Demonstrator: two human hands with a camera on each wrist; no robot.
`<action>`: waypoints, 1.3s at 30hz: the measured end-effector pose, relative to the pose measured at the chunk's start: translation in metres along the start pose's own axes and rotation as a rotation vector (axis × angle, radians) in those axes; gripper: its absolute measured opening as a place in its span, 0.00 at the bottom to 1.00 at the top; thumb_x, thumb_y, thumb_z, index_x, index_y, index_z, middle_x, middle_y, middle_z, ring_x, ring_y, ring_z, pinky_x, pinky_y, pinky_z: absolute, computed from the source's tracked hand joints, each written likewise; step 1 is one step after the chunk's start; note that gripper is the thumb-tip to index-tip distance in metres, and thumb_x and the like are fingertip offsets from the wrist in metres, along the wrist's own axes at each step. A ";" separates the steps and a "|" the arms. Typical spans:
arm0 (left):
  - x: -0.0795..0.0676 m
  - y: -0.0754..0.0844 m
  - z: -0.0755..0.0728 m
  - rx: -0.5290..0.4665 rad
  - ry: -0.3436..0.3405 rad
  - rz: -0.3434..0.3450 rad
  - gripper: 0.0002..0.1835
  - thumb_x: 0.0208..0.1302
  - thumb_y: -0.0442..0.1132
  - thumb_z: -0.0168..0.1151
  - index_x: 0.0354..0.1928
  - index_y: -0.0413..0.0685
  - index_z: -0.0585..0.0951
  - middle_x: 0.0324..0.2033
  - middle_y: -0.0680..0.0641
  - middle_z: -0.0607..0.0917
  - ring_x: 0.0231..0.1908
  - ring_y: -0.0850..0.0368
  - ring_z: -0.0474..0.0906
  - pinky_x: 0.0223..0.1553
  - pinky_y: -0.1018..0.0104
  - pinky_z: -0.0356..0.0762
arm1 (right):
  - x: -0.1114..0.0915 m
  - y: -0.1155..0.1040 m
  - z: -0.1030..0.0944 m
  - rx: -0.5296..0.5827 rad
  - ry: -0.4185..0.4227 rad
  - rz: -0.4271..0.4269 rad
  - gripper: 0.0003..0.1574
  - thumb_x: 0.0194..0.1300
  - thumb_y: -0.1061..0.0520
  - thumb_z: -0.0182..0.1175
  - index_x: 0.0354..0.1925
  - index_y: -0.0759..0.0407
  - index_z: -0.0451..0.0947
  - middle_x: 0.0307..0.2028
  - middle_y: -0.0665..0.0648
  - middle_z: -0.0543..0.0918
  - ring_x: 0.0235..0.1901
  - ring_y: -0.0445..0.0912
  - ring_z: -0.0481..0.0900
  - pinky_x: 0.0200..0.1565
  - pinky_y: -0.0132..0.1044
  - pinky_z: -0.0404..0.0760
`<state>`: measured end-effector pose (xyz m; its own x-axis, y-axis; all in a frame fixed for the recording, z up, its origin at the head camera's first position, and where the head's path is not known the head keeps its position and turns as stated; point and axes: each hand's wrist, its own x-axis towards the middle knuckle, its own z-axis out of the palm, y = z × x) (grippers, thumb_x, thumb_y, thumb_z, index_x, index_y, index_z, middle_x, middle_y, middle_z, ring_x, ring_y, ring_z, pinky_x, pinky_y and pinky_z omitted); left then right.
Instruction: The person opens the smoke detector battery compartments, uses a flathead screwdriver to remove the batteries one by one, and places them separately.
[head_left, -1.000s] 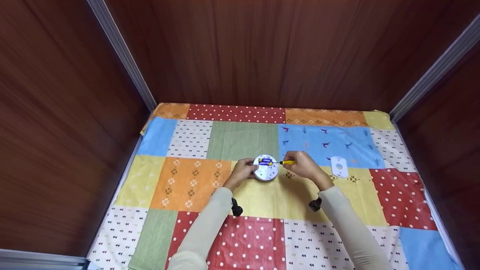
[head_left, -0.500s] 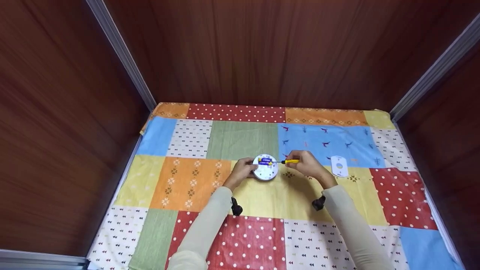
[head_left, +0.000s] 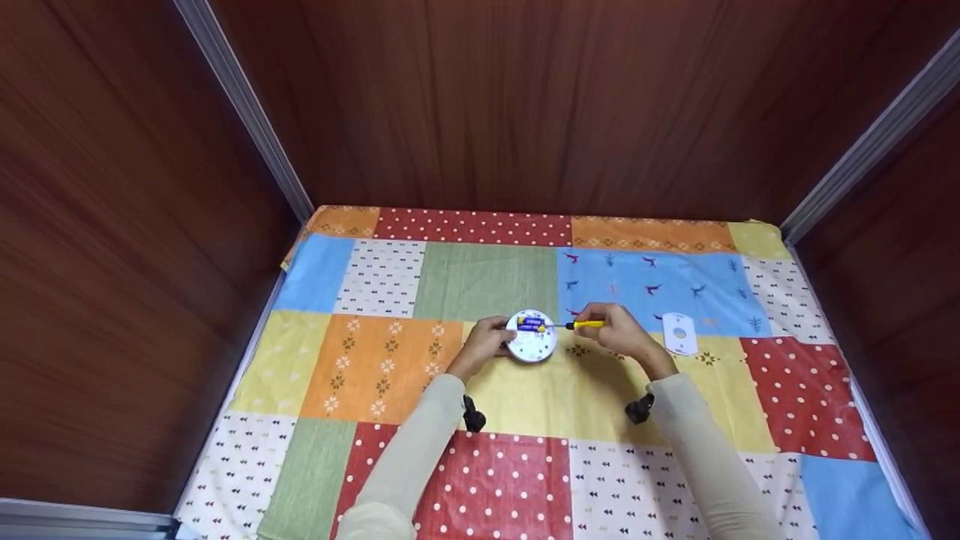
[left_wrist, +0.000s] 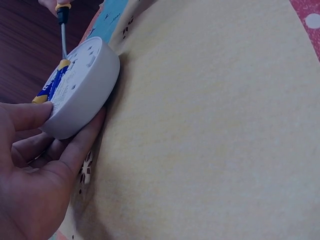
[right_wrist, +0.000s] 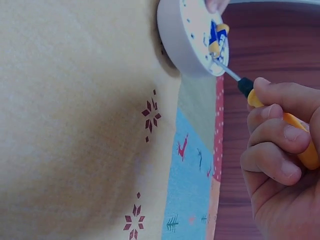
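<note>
My left hand (head_left: pixel 481 346) grips a round white plastic device (head_left: pixel 534 349) by its edge, thumb on top and fingers beneath, as the left wrist view shows. The device is tilted, its underside facing me. Blue and yellow batteries (left_wrist: pixel 54 82) sit in its recess. In my right hand (right_wrist: pixel 287 145) is a yellow-handled screwdriver (right_wrist: pixel 253 95) with a black collar, held between thumb and curled fingers. Its metal shaft reaches the end of the batteries; whether the tip touches the battery or the contact beside it, I cannot tell.
A white oblong plate (head_left: pixel 679 334) with a round hole lies to the right of my right hand. Beneath everything is a patchwork-print cloth (head_left: pixel 495 487). Brown wood-grain panels (head_left: pixel 495 105) rise behind and on both sides.
My right hand has shifted slightly right with the screwdriver, and more of its shaft and handle shows. The left hand and the white device stay nearly in place.
</note>
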<state>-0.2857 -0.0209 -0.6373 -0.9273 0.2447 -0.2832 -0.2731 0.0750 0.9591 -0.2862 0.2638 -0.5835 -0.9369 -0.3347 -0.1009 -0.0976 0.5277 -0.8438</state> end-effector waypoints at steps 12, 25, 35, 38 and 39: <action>0.001 -0.002 0.002 0.003 0.014 -0.003 0.22 0.73 0.35 0.59 0.66 0.33 0.79 0.51 0.40 0.86 0.40 0.59 0.83 0.44 0.64 0.88 | -0.001 -0.005 0.004 -0.050 0.033 0.008 0.05 0.69 0.62 0.67 0.43 0.62 0.85 0.48 0.63 0.89 0.47 0.52 0.83 0.51 0.43 0.83; 0.001 -0.001 0.003 0.011 0.018 -0.011 0.23 0.74 0.35 0.59 0.68 0.33 0.77 0.55 0.37 0.86 0.42 0.58 0.84 0.46 0.63 0.89 | -0.003 -0.002 0.000 -0.049 0.092 0.009 0.07 0.72 0.59 0.67 0.46 0.61 0.85 0.50 0.64 0.89 0.48 0.54 0.84 0.50 0.43 0.83; -0.002 0.001 0.001 0.006 0.006 -0.009 0.23 0.74 0.34 0.59 0.66 0.31 0.79 0.50 0.39 0.86 0.40 0.59 0.84 0.46 0.64 0.89 | -0.009 0.001 -0.005 -0.036 0.141 0.004 0.13 0.80 0.55 0.58 0.53 0.63 0.81 0.44 0.71 0.86 0.39 0.56 0.82 0.39 0.38 0.78; -0.003 0.001 0.001 0.008 0.004 -0.007 0.23 0.73 0.34 0.59 0.66 0.30 0.79 0.50 0.39 0.86 0.40 0.59 0.84 0.45 0.64 0.89 | -0.010 0.006 -0.006 -0.017 0.152 0.008 0.14 0.81 0.56 0.56 0.56 0.64 0.79 0.41 0.72 0.83 0.30 0.50 0.77 0.32 0.35 0.75; -0.003 0.000 0.001 0.010 0.004 -0.007 0.23 0.73 0.34 0.59 0.66 0.31 0.79 0.50 0.39 0.86 0.40 0.59 0.83 0.45 0.64 0.89 | -0.010 0.008 -0.007 -0.015 0.157 0.011 0.14 0.81 0.56 0.56 0.56 0.64 0.79 0.41 0.71 0.83 0.29 0.47 0.76 0.31 0.34 0.75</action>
<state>-0.2831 -0.0207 -0.6362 -0.9264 0.2402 -0.2898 -0.2770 0.0864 0.9570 -0.2798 0.2770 -0.5851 -0.9788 -0.2033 -0.0258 -0.0908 0.5430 -0.8348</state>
